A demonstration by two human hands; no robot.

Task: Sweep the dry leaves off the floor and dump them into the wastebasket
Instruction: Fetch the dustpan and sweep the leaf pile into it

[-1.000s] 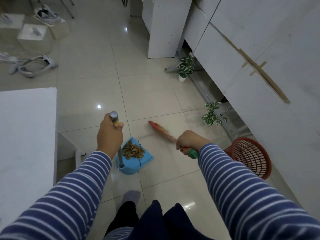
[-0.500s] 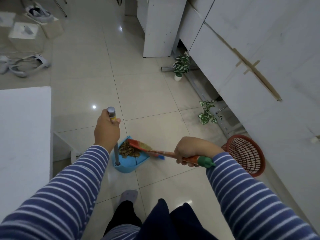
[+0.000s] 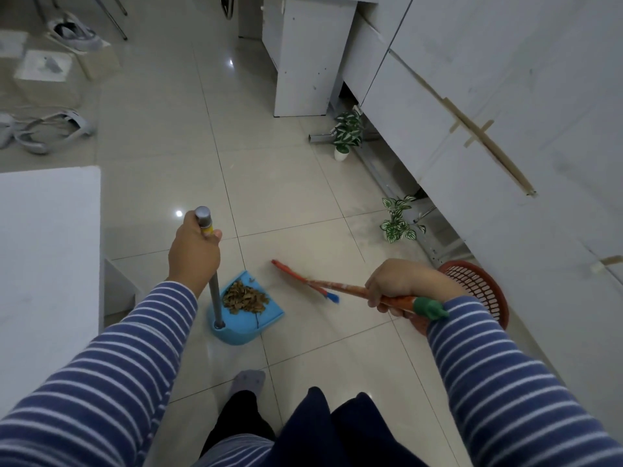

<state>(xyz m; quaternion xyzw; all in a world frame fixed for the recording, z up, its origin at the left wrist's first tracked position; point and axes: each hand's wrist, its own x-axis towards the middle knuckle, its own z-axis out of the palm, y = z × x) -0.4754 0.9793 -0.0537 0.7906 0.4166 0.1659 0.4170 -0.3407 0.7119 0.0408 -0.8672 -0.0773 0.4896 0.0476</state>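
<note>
A blue dustpan (image 3: pixel 266 315) stands on the tiled floor with a heap of dry brown leaves (image 3: pixel 244 296) inside it. My left hand (image 3: pixel 194 252) grips the top of its upright grey handle (image 3: pixel 214 294). My right hand (image 3: pixel 401 284) holds the red broom (image 3: pixel 323 286) near its green end cap. The broom head lies low to the right of the pan, apart from it. A red mesh wastebasket (image 3: pixel 478 281) sits on the floor just behind my right hand, partly hidden by my wrist and sleeve.
A white table (image 3: pixel 43 251) fills the left side. White cabinets (image 3: pixel 488 129) run along the right wall, with two small potted plants (image 3: pixel 347 136) (image 3: pixel 397 220) at their base. Boxes and a white headset (image 3: pixel 47 129) lie at the far left. My socked foot (image 3: pixel 247 380) is below the pan.
The broom head has swung off the dustpan's mouth to the right and now lies beside the pan. The dustpan and my left hand have stayed where they were.
</note>
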